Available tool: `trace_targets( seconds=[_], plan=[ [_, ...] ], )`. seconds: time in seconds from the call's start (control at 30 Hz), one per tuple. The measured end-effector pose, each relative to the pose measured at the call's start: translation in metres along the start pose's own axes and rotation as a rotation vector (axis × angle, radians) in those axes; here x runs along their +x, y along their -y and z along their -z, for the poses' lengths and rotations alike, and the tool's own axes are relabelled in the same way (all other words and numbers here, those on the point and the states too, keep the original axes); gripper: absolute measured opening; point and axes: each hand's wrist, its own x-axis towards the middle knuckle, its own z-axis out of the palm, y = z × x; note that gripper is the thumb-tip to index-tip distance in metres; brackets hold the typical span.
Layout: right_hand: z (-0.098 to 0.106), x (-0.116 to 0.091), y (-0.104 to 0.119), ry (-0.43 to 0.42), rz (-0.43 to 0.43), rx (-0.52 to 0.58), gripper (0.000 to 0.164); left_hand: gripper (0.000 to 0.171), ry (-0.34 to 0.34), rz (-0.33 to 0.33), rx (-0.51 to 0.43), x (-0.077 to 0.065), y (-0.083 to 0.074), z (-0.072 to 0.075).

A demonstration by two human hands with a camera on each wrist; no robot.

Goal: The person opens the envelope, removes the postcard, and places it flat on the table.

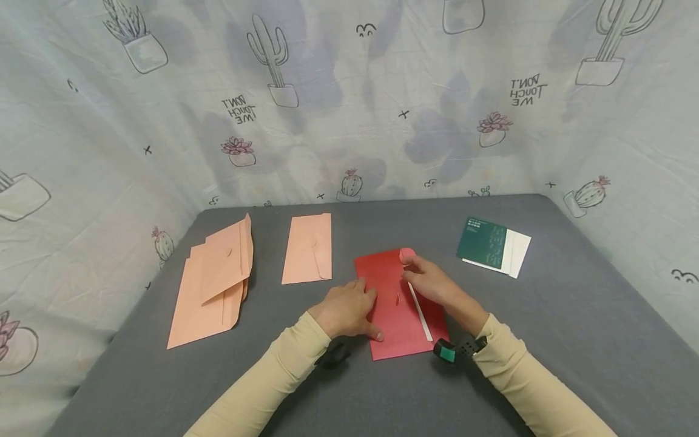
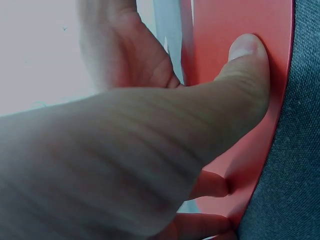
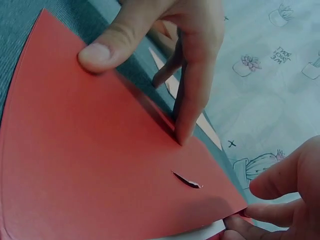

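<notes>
A red envelope (image 1: 390, 331) with a small curved slit lies on the grey table, a white strip (image 1: 420, 312) showing along its right-hand opening. My left hand (image 1: 349, 308) rests on the envelope's left side. Its thumb (image 2: 248, 52) presses the red face and its other fingers lie spread near the edge. At the upper right, by the lighter red flap (image 1: 406, 254), my right hand (image 1: 431, 280) holds the envelope's edge with bent fingers. In the right wrist view, some of those fingertips (image 3: 237, 225) are tucked at the opening beside the white strip, partly hidden.
Overlapping peach envelopes (image 1: 204, 297) lie at the left. Another peach envelope (image 1: 306, 249) sits behind my left hand. A dark green card (image 1: 482, 243) lies over white paper (image 1: 517, 252) at the back right. Patterned cloth (image 1: 349, 121) hangs behind the table (image 1: 273, 376).
</notes>
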Motion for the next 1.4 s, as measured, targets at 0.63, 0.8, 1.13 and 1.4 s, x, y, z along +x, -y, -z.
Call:
trace_targets(
  seconds=[0.63,0.8,1.13,1.4],
  plan=[
    [-0.0001,0.0026,-0.0078,0.017,0.029,0.156,0.045,0.073,0.002,-0.002,0.006,-0.0016,-0.0015,0.0001],
    [-0.0002,0.0024,-0.0091,0.039,0.014,0.139,0.046,0.076,0.008,-0.006,0.004,-0.0011,-0.0009,-0.0004],
    [-0.0048,0.0027,-0.0069,-0.008,0.004,0.093,0.046,0.086,0.025,0.001,-0.001,-0.0008,0.0002,0.0004],
    [-0.0033,0.0013,-0.0059,-0.032,-0.003,0.030,0.047,0.087,0.018,-0.010,-0.009,-0.0005,0.0021,-0.0005]
  ],
)
